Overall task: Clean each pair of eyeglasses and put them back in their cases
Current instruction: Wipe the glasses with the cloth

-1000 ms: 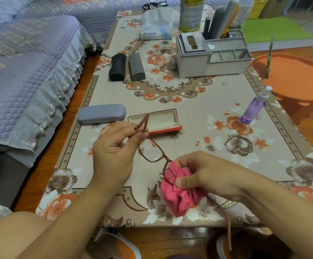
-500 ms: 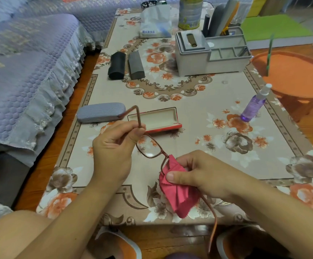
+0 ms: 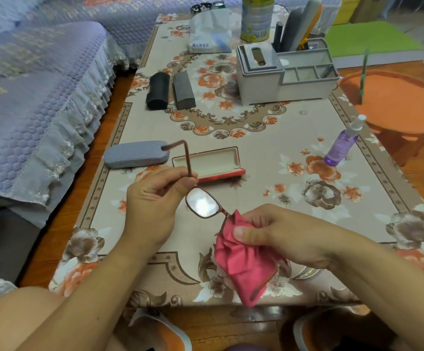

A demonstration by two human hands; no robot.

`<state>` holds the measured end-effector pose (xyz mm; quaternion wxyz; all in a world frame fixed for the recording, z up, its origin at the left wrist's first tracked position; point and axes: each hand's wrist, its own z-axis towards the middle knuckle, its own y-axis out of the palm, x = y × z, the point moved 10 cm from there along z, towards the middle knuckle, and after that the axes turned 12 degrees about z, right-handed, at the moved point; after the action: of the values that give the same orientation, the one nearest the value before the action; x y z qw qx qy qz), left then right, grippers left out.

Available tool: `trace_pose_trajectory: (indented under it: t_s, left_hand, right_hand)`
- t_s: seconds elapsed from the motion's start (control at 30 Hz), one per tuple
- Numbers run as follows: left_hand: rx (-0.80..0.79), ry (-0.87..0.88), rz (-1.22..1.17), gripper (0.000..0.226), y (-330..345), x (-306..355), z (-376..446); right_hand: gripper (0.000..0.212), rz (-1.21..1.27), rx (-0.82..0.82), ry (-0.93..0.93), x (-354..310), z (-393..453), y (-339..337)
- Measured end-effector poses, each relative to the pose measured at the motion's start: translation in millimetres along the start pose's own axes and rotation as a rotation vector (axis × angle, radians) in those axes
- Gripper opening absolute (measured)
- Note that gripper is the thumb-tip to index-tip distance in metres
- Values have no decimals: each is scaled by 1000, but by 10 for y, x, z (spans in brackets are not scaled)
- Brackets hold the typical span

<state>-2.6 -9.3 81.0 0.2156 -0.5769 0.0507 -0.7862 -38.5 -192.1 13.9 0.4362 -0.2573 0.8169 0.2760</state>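
Eyeglasses held over the table, one lens wrapped in cloth

The brown-framed eyeglasses are pinched at the temple hinge by the curled fingers of the left hand; the other lens is enclosed in a pink cloth, pinched by the right hand. An open red case lies just beyond on the table, a closed grey case beside it
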Motion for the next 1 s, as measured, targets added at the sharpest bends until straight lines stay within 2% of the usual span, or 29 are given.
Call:
trace_pose_trajectory:
  t_s: [0.07,0.1,0.23,0.33,0.47,0.6,0.7,0.83,0.9,1.0]
  left_hand:
    - [-23,41,20,10,17,54,8]
    - [-30,60,35,10,29,78,10]
    - [-34,51,-11,13,96,76,-29]
    - [-30,11,-36,14,109,52,-46]
    - [-59,70,-18,12,110,122,-70]
    - [-81,113,12,10,123,178,-86]
    - [-57,155,77,12,77,225,-73]
    - [13,171,124,10,-128,205,-20]
    - [49,247,170,17,-211,302,-13]
    - [47,407,258,21,-229,523,-40]
  right_hand:
    - [21,98,-46,33,9,-26,21]
    - [21,135,-71,41,30,-27,35]
    - [23,17,8,0,57,25,-12]
    - [46,-41,67,-36,-1,27,-29]
    - [23,56,55,-117,-100,6,-27]
    - [27,156,41,-126,-58,29,-14]
    - [27,259,81,-65,-28,37,-110]
    - [25,259,-36,94,42,-40,-136]
    - [27,255,-84,175,108,-98,-133]
    - [21,400,1,229,141,-111,-178]
